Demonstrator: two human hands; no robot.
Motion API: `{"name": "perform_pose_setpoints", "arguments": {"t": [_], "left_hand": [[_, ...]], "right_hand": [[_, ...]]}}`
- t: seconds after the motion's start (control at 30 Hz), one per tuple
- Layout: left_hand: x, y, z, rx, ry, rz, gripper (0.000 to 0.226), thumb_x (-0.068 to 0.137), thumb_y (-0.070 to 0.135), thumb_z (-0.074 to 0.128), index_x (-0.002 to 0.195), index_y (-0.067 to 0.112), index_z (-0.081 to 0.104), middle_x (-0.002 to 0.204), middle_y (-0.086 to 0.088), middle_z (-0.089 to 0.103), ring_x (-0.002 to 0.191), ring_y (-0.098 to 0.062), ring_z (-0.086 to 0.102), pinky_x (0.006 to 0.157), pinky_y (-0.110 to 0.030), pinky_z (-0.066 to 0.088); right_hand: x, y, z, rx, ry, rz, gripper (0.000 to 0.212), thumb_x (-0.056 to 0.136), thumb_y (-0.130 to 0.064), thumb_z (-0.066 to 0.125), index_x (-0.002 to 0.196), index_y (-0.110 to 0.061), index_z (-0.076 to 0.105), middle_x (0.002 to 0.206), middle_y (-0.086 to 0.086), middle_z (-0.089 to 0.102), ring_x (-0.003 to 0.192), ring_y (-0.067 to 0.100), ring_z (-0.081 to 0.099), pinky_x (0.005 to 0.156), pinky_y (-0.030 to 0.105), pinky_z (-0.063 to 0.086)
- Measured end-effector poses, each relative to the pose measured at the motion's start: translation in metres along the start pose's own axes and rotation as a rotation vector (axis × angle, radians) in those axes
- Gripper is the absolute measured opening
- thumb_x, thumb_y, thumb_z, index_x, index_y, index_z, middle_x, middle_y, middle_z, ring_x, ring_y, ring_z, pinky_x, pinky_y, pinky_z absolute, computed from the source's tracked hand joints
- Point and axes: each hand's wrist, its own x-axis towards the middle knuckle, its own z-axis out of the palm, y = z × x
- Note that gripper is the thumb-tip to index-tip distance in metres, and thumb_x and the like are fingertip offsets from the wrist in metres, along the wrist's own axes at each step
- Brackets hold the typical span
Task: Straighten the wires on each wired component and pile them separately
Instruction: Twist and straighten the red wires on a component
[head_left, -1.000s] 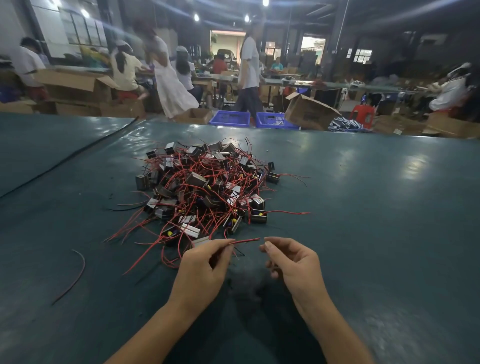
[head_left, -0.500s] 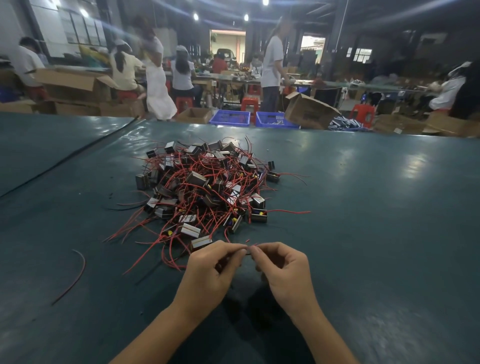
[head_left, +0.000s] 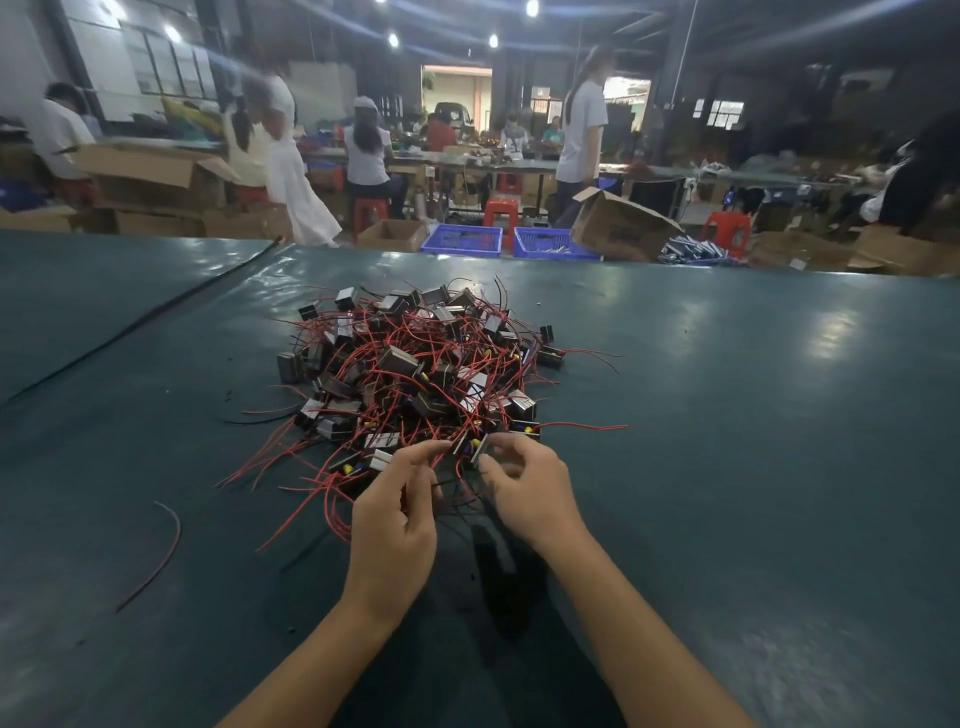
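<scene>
A tangled heap of small dark boxy wired components with red wires lies in the middle of the dark green table. At the heap's near edge my left hand and my right hand meet. A small component with a silver face and yellow spot is pinched by my right fingertips. My left fingers are curled and pinch a thin red wire that leads to that component.
A loose red wire lies on the table at the left. A dark seam or cable runs diagonally at far left. Beyond the table's far edge stand blue crates, cardboard boxes, red stools and several people.
Both hands moved forward from the bare table to the heap's near edge. The red wire stretched between them a second ago is gone; they now hold a component at the pile.
</scene>
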Motion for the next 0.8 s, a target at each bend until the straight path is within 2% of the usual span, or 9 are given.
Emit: {"name": "perform_pose_setpoints", "arguments": {"t": [0.1, 0.17, 0.23, 0.37, 0.43, 0.5, 0.6, 0.7, 0.8], "left_hand": [[0.004, -0.004, -0.003, 0.009, 0.002, -0.017, 0.032, 0.099, 0.007, 0.047, 0.107, 0.033, 0.064, 0.065, 0.004, 0.055, 0.047, -0.006, 0.042, 0.045, -0.015, 0.032], [0.005, -0.005, -0.004, -0.014, 0.007, -0.035, 0.024, 0.097, 0.013, 0.051, 0.104, 0.031, 0.066, 0.071, -0.001, 0.060, 0.051, -0.007, 0.048, 0.047, -0.018, 0.038], [0.006, -0.005, -0.006, -0.017, 0.018, -0.033, 0.015, 0.094, 0.023, 0.056, 0.102, 0.028, 0.068, 0.081, 0.000, 0.064, 0.066, -0.013, 0.059, 0.057, -0.024, 0.049], [0.006, -0.003, -0.006, 0.039, 0.047, 0.026, 0.010, 0.089, 0.027, 0.060, 0.092, 0.026, 0.068, 0.080, 0.004, 0.063, 0.074, -0.014, 0.060, 0.064, -0.019, 0.048], [0.006, -0.003, -0.005, 0.054, 0.045, 0.037, 0.007, 0.088, 0.026, 0.061, 0.090, 0.026, 0.068, 0.079, 0.004, 0.063, 0.073, -0.012, 0.060, 0.063, -0.015, 0.046], [0.004, -0.004, -0.004, 0.054, 0.036, 0.042, 0.006, 0.088, 0.026, 0.062, 0.088, 0.025, 0.068, 0.079, 0.001, 0.063, 0.072, -0.013, 0.059, 0.063, -0.017, 0.047], [0.003, -0.003, -0.002, 0.057, 0.017, 0.054, 0.004, 0.087, 0.027, 0.062, 0.087, 0.027, 0.066, 0.078, 0.002, 0.062, 0.070, -0.014, 0.059, 0.062, -0.023, 0.049], [0.002, -0.004, -0.001, 0.061, -0.008, 0.078, 0.003, 0.086, 0.029, 0.062, 0.086, 0.030, 0.065, 0.076, 0.005, 0.061, 0.066, -0.015, 0.058, 0.059, -0.025, 0.048], [0.001, -0.006, -0.001, 0.072, -0.052, 0.109, 0.003, 0.086, 0.033, 0.062, 0.087, 0.034, 0.064, 0.074, 0.008, 0.059, 0.065, -0.014, 0.055, 0.057, -0.020, 0.046]], "right_hand": [[0.021, -0.006, 0.016, -0.030, -0.090, 0.111, 0.037, 0.096, -0.022, 0.056, 0.133, -0.019, 0.056, 0.092, -0.007, 0.060, 0.073, 0.008, 0.062, 0.053, 0.011, 0.045], [0.027, -0.008, 0.020, -0.034, -0.115, 0.150, 0.036, 0.097, -0.022, 0.054, 0.132, -0.016, 0.058, 0.096, -0.002, 0.063, 0.076, 0.015, 0.062, 0.065, 0.023, 0.053], [0.026, -0.007, 0.018, -0.023, -0.089, 0.155, 0.032, 0.096, -0.024, 0.055, 0.126, -0.017, 0.063, 0.096, -0.003, 0.066, 0.084, 0.016, 0.064, 0.077, 0.032, 0.055], [0.007, 0.005, -0.003, -0.146, 0.130, 0.040, 0.020, 0.091, -0.030, 0.060, 0.108, -0.027, 0.070, 0.099, -0.006, 0.067, 0.093, 0.013, 0.063, 0.084, 0.032, 0.053], [-0.005, 0.012, -0.014, -0.087, 0.192, 0.023, 0.009, 0.089, -0.031, 0.064, 0.096, -0.029, 0.069, 0.093, -0.008, 0.068, 0.084, 0.010, 0.065, 0.078, 0.030, 0.054], [-0.013, 0.016, -0.021, -0.003, 0.198, 0.048, 0.007, 0.087, -0.028, 0.069, 0.091, -0.023, 0.070, 0.087, -0.007, 0.068, 0.076, 0.013, 0.068, 0.073, 0.033, 0.058], [-0.011, 0.016, -0.023, -0.021, 0.143, 0.100, 0.030, 0.085, -0.031, 0.071, 0.110, -0.016, 0.068, 0.099, -0.003, 0.066, 0.090, 0.020, 0.066, 0.083, 0.038, 0.056], [0.000, 0.006, -0.016, -0.170, 0.090, 0.084, 0.059, 0.084, -0.049, 0.066, 0.135, -0.022, 0.054, 0.123, -0.003, 0.062, 0.112, 0.017, 0.058, 0.090, 0.035, 0.051], [0.014, -0.003, -0.003, -0.402, -0.006, 0.091, 0.067, 0.084, -0.055, 0.062, 0.143, -0.029, 0.043, 0.133, -0.004, 0.058, 0.126, 0.020, 0.050, 0.090, 0.038, 0.047]]}}
